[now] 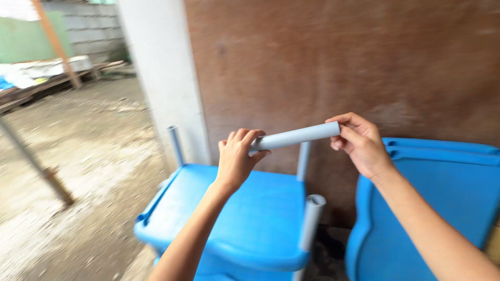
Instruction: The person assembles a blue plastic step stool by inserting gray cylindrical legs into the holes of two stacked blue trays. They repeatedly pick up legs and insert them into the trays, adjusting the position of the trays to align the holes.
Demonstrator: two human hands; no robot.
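A short grey plastic pipe (297,136) is held level in front of me, one hand on each end. My left hand (237,158) grips its left end and my right hand (359,143) grips its right end. Below the pipe stands a blue plastic stool (229,218) with grey pipe legs sticking up: one leg (176,145) at the back left, another (311,221) at the front right, and a third (303,161) behind the held pipe.
A second blue plastic seat (437,208) leans at the right against a brown board wall (354,62). A white pillar (161,73) stands left of the wall. Bare dirt ground (67,156) with wooden planks spreads to the left.
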